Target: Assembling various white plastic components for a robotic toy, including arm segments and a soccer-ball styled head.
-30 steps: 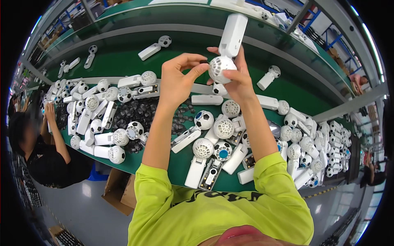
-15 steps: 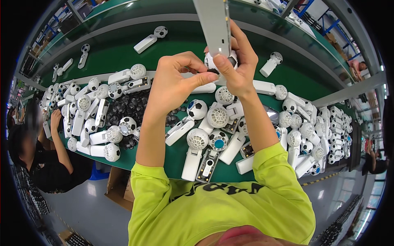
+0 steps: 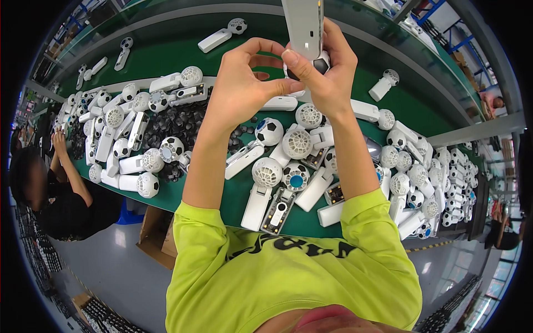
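Raised above the bench is a white handheld fan (image 3: 304, 30) with a football-patterned head, its handle pointing up and away from me. My right hand (image 3: 332, 72) wraps round the joint between handle and head, thumb pressed on the near side. From the left, my left hand (image 3: 241, 83) curls its fingers and thumb against the ball-shaped head (image 3: 320, 64). That head is mostly covered by my fingers, so any small part between them is hidden. Below my hands lie several more fans, among them one with an opened handle showing its circuit board (image 3: 278, 211).
Black small plastic pieces (image 3: 172, 125) are heaped left of my left forearm. Piles of fans (image 3: 413, 180) cover the bench at right and left. On the green belt (image 3: 166, 61) beyond lie scattered fans. A co-worker (image 3: 61, 188) works at the left; a cardboard box (image 3: 155, 236) stands below.
Both hands and the held fan sit higher in the picture, slightly right. The left fingers have spread further round the fan's head. The whole view has shifted slightly.
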A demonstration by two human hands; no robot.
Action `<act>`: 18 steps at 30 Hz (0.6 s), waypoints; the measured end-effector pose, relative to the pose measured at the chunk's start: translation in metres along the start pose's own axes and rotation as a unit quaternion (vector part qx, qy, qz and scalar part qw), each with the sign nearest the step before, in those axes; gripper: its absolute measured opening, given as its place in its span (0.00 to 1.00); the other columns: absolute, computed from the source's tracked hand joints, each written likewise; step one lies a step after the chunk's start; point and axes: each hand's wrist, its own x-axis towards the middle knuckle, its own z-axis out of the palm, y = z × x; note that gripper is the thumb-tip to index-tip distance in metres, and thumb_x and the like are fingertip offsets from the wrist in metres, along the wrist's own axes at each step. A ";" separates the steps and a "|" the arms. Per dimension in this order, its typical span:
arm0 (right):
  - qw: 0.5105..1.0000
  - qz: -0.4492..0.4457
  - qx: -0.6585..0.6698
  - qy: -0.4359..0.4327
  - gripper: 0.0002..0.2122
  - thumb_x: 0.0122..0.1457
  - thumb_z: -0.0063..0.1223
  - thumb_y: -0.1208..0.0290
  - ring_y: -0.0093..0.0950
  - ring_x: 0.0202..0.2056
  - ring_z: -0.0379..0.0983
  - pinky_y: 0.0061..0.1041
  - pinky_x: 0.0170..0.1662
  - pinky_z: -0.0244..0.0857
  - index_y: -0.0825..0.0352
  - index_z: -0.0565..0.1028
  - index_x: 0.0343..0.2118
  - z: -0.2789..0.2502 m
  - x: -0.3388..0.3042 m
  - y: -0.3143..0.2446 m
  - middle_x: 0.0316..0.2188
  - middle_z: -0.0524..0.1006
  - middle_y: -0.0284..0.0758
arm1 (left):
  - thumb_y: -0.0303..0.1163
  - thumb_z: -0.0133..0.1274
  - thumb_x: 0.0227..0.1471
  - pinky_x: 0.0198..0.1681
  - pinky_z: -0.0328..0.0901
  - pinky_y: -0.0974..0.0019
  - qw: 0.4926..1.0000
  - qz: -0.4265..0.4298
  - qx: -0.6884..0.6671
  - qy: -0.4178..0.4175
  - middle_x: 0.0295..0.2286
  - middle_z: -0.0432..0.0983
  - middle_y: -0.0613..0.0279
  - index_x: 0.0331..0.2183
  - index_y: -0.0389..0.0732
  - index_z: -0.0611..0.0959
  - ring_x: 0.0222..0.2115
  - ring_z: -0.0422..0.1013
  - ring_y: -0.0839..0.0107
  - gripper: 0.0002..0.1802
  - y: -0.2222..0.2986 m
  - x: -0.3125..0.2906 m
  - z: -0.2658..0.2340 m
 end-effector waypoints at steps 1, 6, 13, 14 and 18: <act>1.000 0.001 0.000 0.001 0.24 0.50 0.67 0.65 0.19 0.30 0.73 0.18 0.36 0.66 0.70 0.71 0.47 -0.001 -0.001 0.000 0.29 0.78 0.32 | 0.28 0.71 0.32 0.32 0.65 0.73 1.000 0.005 0.023 -0.003 0.31 0.78 0.65 0.36 0.36 0.81 0.35 0.74 0.75 0.24 0.002 0.000 0.000; 1.000 0.016 0.011 0.009 0.24 0.51 0.66 0.63 0.20 0.31 0.73 0.19 0.35 0.67 0.71 0.71 0.47 -0.009 0.001 -0.002 0.30 0.78 0.34 | 0.22 0.68 0.36 0.28 0.64 0.74 0.990 0.129 0.041 0.039 0.29 0.78 0.67 0.33 0.38 0.82 0.33 0.74 0.76 0.17 -0.002 -0.002 0.006; 0.996 0.080 0.013 0.036 0.25 0.52 0.65 0.64 0.20 0.35 0.71 0.20 0.41 0.65 0.71 0.72 0.50 -0.002 0.002 -0.022 0.34 0.76 0.34 | 0.26 0.67 0.36 0.31 0.67 0.65 0.990 0.125 0.050 0.032 0.24 0.78 0.65 0.29 0.40 0.84 0.26 0.74 0.69 0.12 0.004 -0.009 0.016; 0.997 0.067 0.001 0.047 0.25 0.52 0.65 0.64 0.20 0.34 0.71 0.19 0.40 0.64 0.72 0.71 0.49 -0.003 0.004 -0.015 0.34 0.76 0.33 | 0.25 0.66 0.37 0.31 0.68 0.64 0.992 0.107 0.057 0.035 0.24 0.78 0.63 0.28 0.39 0.85 0.25 0.74 0.68 0.10 0.003 -0.010 0.017; 0.995 0.067 -0.017 0.070 0.23 0.53 0.64 0.66 0.19 0.33 0.70 0.18 0.38 0.64 0.73 0.72 0.47 -0.012 0.009 0.006 0.33 0.77 0.33 | 0.27 0.62 0.42 0.34 0.69 0.61 0.958 0.070 0.279 -0.014 0.27 0.79 0.59 0.29 0.37 0.84 0.27 0.76 0.61 0.08 -0.027 -0.002 -0.013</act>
